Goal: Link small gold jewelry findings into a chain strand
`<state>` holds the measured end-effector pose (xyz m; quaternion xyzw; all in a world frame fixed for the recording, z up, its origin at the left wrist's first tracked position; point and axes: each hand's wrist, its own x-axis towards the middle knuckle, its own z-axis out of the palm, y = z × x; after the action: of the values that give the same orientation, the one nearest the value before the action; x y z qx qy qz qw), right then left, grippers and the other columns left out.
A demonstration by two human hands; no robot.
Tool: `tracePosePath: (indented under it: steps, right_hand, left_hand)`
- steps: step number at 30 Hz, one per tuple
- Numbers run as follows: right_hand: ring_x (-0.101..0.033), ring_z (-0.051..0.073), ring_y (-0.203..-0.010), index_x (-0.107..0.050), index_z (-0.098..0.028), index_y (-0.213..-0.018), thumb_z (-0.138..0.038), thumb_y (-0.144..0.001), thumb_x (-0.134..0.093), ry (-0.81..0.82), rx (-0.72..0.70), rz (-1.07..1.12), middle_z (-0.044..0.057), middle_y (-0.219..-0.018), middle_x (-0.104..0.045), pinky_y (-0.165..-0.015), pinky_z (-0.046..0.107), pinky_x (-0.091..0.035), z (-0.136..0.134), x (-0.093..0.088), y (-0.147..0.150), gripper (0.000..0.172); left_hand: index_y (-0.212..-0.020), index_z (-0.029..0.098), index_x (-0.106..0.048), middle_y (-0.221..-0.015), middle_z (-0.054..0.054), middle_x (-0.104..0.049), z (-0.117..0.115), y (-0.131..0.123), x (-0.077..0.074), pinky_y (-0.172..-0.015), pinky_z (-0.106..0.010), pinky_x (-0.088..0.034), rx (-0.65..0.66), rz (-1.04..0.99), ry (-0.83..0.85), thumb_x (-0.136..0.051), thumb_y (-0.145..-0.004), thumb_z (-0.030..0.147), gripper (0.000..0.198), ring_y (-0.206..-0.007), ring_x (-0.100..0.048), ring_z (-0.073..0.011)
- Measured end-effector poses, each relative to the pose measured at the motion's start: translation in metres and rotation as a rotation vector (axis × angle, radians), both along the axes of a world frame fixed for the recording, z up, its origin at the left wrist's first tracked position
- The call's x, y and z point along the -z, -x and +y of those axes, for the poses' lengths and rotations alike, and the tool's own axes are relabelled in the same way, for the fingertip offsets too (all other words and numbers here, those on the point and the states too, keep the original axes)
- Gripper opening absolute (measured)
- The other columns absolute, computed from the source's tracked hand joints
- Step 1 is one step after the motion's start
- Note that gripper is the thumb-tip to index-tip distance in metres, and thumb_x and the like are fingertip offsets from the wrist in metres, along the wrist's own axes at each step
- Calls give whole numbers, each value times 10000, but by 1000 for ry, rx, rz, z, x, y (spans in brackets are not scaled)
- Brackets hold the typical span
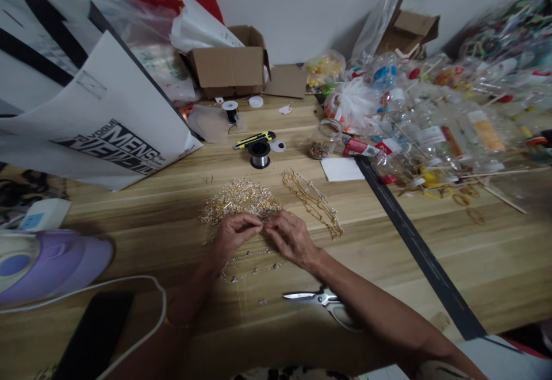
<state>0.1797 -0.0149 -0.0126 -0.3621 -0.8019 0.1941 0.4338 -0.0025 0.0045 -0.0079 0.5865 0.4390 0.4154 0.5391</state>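
head-worn view, forward and down, near wooden table (431, 207)

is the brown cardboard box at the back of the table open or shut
Open: the brown cardboard box has its top flaps folded up and outward, with white plastic bags spilling over its rim.

Matt grained wood table (431, 207), glinting, perhaps metal, bead chain (248, 265), shiny steel scissors (319, 298).

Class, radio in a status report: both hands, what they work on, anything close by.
Left hand and right hand pinched together on a beaded strand. Bead pile just beyond. Scissors near right forearm.
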Motion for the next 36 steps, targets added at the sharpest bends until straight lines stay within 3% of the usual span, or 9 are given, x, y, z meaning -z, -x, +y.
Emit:
tracePosePath:
  steps: [36]
  right_hand:
    - [-555, 167, -766, -565, -181, -906, -177, -897, -488, 5, 8, 24, 63, -833, -611, -690, 299, -465, 0, -1, 0, 78]
  left_hand:
    - [-699, 146, -703, -702, -37, -730, 1, 1, 0, -637, -224, -510, -20, 11, 52, -728, -651, 197, 75, -644, -659, -140]
